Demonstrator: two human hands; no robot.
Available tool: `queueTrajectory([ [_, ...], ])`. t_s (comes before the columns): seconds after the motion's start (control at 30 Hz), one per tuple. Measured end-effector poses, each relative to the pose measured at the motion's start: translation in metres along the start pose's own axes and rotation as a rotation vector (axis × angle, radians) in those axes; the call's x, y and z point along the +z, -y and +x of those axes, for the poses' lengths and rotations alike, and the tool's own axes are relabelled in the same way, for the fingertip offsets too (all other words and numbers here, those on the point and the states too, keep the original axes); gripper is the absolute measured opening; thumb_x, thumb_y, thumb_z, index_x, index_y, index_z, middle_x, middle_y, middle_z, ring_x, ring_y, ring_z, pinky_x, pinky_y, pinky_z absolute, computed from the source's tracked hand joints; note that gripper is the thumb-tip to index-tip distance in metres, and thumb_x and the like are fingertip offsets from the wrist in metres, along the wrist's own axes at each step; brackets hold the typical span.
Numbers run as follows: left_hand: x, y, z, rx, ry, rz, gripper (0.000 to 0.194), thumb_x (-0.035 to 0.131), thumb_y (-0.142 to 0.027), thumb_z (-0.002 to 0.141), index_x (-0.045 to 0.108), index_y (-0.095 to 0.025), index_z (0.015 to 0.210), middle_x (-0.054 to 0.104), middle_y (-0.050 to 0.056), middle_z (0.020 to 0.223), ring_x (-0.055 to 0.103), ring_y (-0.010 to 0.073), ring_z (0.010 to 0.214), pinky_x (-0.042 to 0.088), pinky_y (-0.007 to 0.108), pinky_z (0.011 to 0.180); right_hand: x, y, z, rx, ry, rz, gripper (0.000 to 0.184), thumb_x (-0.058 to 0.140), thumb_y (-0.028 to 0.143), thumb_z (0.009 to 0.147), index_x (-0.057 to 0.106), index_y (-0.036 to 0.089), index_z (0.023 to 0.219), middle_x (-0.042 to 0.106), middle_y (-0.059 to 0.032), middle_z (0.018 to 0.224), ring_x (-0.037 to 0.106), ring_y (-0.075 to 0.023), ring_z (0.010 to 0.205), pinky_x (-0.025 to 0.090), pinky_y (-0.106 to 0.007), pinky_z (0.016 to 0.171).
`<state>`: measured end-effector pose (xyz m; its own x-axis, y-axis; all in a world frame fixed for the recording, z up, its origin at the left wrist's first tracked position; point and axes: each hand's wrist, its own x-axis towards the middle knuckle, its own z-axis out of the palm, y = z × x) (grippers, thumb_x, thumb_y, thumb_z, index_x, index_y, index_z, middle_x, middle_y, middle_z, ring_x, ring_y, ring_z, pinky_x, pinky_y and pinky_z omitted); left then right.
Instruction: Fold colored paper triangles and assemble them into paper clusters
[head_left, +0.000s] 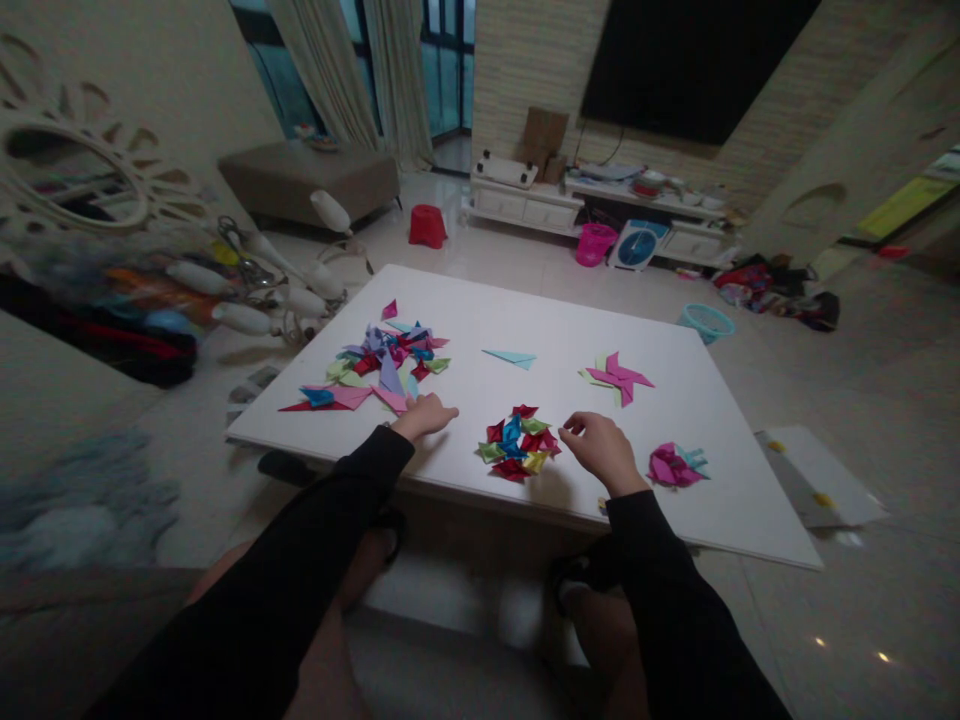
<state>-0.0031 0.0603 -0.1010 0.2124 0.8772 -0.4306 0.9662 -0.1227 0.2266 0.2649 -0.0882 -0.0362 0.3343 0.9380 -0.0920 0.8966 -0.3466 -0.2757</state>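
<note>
On the white table, folded paper pieces in red, blue, green and yellow lie in a ring. Just right of this ring is my right hand, its thumb and fingers curled together near the ring's edge; whether anything small is between them is hidden. My left hand is left of the ring, index finger stretched to the right, with no paper visible in it. Beside it lies a pile of folded paper in purple, pink, blue, red and green.
A light blue folded paper strip lies mid-table. To the right are a pink and green paper pinwheel and a magenta and blue folded paper piece. Beyond the table are a red stool and a teal basket.
</note>
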Motion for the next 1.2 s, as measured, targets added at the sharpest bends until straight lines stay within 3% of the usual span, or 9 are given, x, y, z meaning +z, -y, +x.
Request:
queueTrajectory([
  [0.17, 0.002, -0.003, -0.002, 0.011, -0.014, 0.029, 0.062, 0.046, -0.05, 0.088, 0.057, -0.005, 0.129, 0.058, 0.028, 0.135, 0.053, 0.0395, 0.128, 0.041, 0.044, 0.1, -0.004, -0.001, -0.001, -0.018, -0.02, 0.027, 0.023, 0.062, 0.042, 0.086, 0.075, 0.023, 0.091, 0.074, -0.0049, 0.09, 0.066, -0.0211, 0.081, 0.037, -0.028, 0.062],
  [0.3, 0.002, -0.006, 0.0, 0.029, 0.005, 0.047, 0.058, 0.046, -0.049, 0.089, 0.06, -0.005, 0.125, 0.061, 0.026, 0.131, 0.054, 0.0373, 0.127, 0.04, 0.042, 0.102, -0.007, 0.001, -0.003, -0.028, -0.027, 0.043, 0.025, 0.061, 0.043, 0.087, 0.075, 0.023, 0.089, 0.075, -0.0057, 0.089, 0.066, -0.021, 0.08, 0.037, -0.028, 0.062],
  [0.4, 0.005, -0.009, -0.003, 0.042, -0.011, 0.058, 0.061, 0.046, -0.05, 0.089, 0.057, -0.005, 0.128, 0.052, 0.027, 0.141, 0.047, 0.038, 0.133, 0.039, 0.042, 0.104, -0.009, 0.002, -0.003, -0.024, -0.014, 0.04, 0.022, 0.06, 0.04, 0.086, 0.075, 0.023, 0.088, 0.075, -0.0057, 0.09, 0.065, -0.0207, 0.079, 0.037, -0.028, 0.062],
  [0.57, 0.016, -0.018, -0.02, 0.168, -0.113, 0.137, 0.059, 0.05, -0.047, 0.087, 0.05, -0.014, 0.136, 0.038, 0.021, 0.151, 0.039, 0.04, 0.134, 0.04, 0.055, 0.102, -0.01, 0.005, -0.004, -0.025, -0.011, 0.044, 0.022, 0.06, 0.039, 0.087, 0.075, 0.023, 0.086, 0.075, -0.0062, 0.09, 0.065, -0.0204, 0.078, 0.036, -0.028, 0.061],
  [0.7, 0.017, -0.024, -0.03, 0.28, -0.088, 0.129, 0.051, 0.052, -0.041, 0.086, 0.053, -0.021, 0.133, 0.043, 0.017, 0.146, 0.043, 0.0367, 0.129, 0.04, 0.057, 0.101, -0.009, 0.008, -0.006, -0.028, 0.008, 0.044, 0.023, 0.059, 0.04, 0.088, 0.075, 0.023, 0.086, 0.075, -0.0063, 0.089, 0.065, -0.0209, 0.078, 0.035, -0.028, 0.06],
  [0.87, 0.006, -0.018, -0.024, 0.256, -0.205, 0.09, 0.043, 0.048, -0.042, 0.089, 0.058, -0.017, 0.122, 0.054, 0.019, 0.132, 0.049, 0.0359, 0.123, 0.043, 0.053, 0.098, -0.01, 0.01, -0.006, -0.029, 0.016, 0.03, 0.023, 0.058, 0.039, 0.089, 0.075, 0.023, 0.087, 0.075, -0.0065, 0.09, 0.065, -0.0213, 0.08, 0.034, -0.028, 0.06],
  [1.03, 0.005, -0.007, -0.013, 0.171, -0.088, 0.065, 0.05, 0.047, -0.049, 0.091, 0.057, -0.011, 0.121, 0.059, 0.022, 0.129, 0.052, 0.0388, 0.124, 0.045, 0.049, 0.096, -0.012, 0.013, -0.007, -0.018, 0.044, 0.012, 0.024, 0.058, 0.042, 0.09, 0.074, 0.024, 0.089, 0.075, -0.0051, 0.091, 0.065, -0.0205, 0.082, 0.033, -0.028, 0.061],
  [1.2, 0.012, -0.013, -0.012, 0.236, -0.054, 0.043, 0.043, 0.049, -0.043, 0.09, 0.056, -0.014, 0.121, 0.063, 0.018, 0.126, 0.057, 0.0346, 0.119, 0.048, 0.044, 0.092, -0.014, 0.015, -0.009, -0.03, 0.062, 0.018, 0.028, 0.056, 0.045, 0.091, 0.074, 0.024, 0.09, 0.075, -0.0044, 0.092, 0.066, -0.0207, 0.085, 0.034, -0.028, 0.062],
])
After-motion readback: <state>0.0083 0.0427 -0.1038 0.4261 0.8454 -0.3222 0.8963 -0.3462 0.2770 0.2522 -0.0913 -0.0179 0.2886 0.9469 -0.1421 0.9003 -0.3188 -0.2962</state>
